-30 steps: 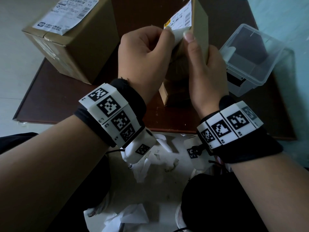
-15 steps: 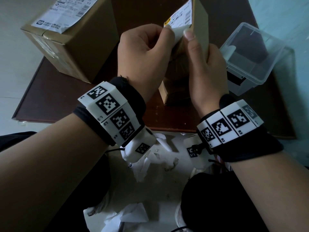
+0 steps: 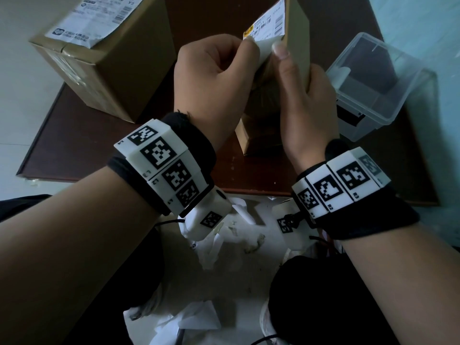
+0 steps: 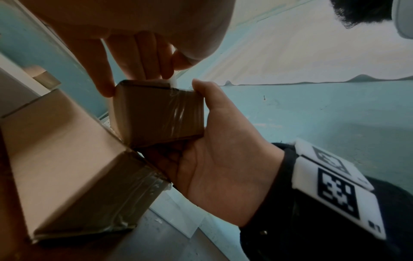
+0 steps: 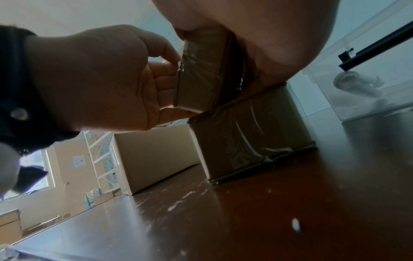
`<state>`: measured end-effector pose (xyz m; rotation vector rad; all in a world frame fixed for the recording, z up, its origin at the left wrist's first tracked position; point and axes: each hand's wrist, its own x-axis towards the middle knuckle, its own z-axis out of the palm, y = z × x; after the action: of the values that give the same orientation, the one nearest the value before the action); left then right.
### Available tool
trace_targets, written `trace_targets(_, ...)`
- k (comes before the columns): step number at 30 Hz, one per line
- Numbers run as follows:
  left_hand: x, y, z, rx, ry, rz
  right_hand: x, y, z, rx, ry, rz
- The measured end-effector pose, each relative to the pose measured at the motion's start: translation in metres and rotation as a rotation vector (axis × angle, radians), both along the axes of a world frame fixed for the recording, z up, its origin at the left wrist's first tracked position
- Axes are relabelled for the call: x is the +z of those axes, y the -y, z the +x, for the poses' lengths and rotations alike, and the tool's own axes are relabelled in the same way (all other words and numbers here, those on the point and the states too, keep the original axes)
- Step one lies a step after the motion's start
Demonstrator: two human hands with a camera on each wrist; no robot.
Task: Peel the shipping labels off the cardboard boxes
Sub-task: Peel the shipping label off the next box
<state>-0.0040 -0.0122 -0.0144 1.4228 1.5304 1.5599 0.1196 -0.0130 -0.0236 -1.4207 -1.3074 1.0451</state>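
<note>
A small cardboard box (image 3: 297, 33) is held up, tilted, above the table. My right hand (image 3: 306, 100) grips it, thumb on the near edge and palm along its side. A white shipping label (image 3: 267, 23) covers the box's upper face, with its near corner lifted. My left hand (image 3: 250, 46) pinches that lifted flap between thumb and forefinger. The left wrist view shows the white flap (image 4: 172, 82) in the left fingers (image 4: 143, 58) at the taped end of the box (image 4: 158, 113). A second box (image 5: 250, 130) stands on the table right under it.
A large cardboard box (image 3: 119, 70) with its own label (image 3: 97, 18) sits at the back left of the dark wooden table (image 3: 99, 155). A clear plastic container (image 3: 373, 78) stands at the right. Torn paper scraps (image 3: 224, 245) lie on the floor by my legs.
</note>
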Motion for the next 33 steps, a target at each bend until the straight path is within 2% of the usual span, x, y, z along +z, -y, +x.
trace_targets(33,-0.0011,0.0004,0.0000,0.007,-0.018,0.012,-0.0012,-0.0003,-0.0009,-0.001,-0.019,0.010)
